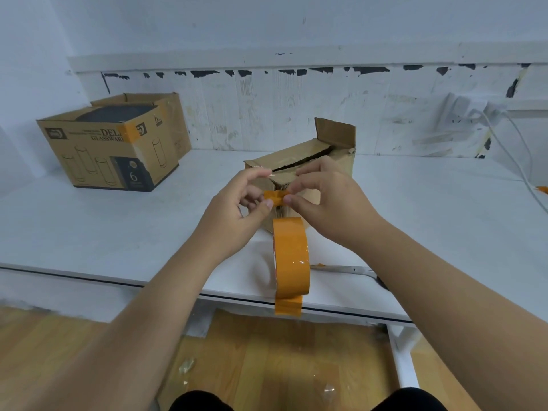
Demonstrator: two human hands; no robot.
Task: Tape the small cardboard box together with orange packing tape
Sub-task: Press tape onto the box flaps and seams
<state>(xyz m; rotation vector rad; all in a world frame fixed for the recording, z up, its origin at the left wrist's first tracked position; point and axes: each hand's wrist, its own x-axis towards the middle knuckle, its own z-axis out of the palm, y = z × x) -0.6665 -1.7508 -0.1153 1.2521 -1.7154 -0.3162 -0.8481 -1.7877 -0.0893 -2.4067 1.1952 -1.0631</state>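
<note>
The small cardboard box (323, 155) sits in the middle of the white table, its top flaps mostly down with a dark gap between them and one flap standing up at the far right. Both hands are just in front of it. My left hand (237, 209) and my right hand (329, 200) pinch a crumpled piece of orange tape (276, 197) between thumbs and fingertips. The orange tape roll (292, 259) hangs below that piece, on edge near the table's front edge, with a loose end (288, 307) sticking down past the edge.
Two larger printed glassware boxes (112, 149) stand at the back left. A white cable (510, 149) runs down the right side from the wall. A small tape scrap (542, 188) lies at the far right. A metal tool (353, 269) lies near the front edge. Wooden floor below.
</note>
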